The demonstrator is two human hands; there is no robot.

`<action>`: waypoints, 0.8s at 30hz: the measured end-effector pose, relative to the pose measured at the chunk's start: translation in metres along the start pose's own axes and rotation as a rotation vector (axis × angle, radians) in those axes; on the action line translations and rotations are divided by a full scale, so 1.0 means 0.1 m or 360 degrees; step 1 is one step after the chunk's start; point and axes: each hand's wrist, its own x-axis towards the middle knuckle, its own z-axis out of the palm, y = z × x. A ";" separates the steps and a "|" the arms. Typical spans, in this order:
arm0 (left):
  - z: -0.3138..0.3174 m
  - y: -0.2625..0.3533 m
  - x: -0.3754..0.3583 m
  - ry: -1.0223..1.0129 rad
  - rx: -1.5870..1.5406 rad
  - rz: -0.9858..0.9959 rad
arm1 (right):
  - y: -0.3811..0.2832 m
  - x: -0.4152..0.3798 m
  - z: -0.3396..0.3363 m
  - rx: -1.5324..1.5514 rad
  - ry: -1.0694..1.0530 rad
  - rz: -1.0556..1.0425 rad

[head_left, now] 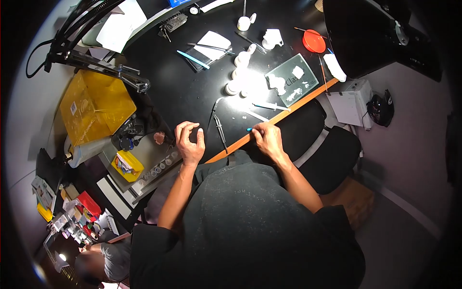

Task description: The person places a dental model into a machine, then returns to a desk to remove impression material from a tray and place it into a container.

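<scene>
My left hand (190, 143) is held over the table's near edge, its thumb and curled fingers apart with nothing between them. My right hand (268, 139) is at the wooden edge, with thumb and fingers pinched together. A small blue-tipped thing (249, 129) pokes out of that pinch; the rest of it is hidden. Between the hands lies a slim black tool (220, 132), with a thin curved piece at its far end. Two slender sticks lie beyond my right hand: a blue-and-white one (272, 106) and a pale one (256, 115).
Under bright light stand several white rounded pieces (234, 87). A dark glass-like plate (308, 79) holds white lumps. A red dish (314, 41) lies farther back. At left are a lamp arm (106, 70) and a yellow box (94, 108). Another person (115, 257) sits at lower left.
</scene>
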 end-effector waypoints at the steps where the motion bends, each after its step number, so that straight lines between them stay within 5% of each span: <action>1: 0.01 0.02 -0.01 -0.0018 -0.0015 0.0007 | -0.01 0.07 0.05 -0.0035 0.0061 -0.0030; 14: 0.10 0.15 0.03 -0.0165 -0.0121 -0.0022 | -0.06 0.36 0.28 -0.0373 0.0219 -0.0294; 17: 0.22 0.24 0.11 -0.0310 -0.0267 -0.0043 | -0.02 0.39 0.34 -0.0083 0.0248 -0.0299; 21: 0.37 0.56 0.26 -0.0444 -0.0438 -0.0004 | -0.22 0.32 0.22 0.1290 -0.0235 0.0466; 24: 0.44 0.63 0.34 -0.0462 -0.0445 0.0125 | -0.34 0.25 0.11 0.1784 -0.0348 0.0516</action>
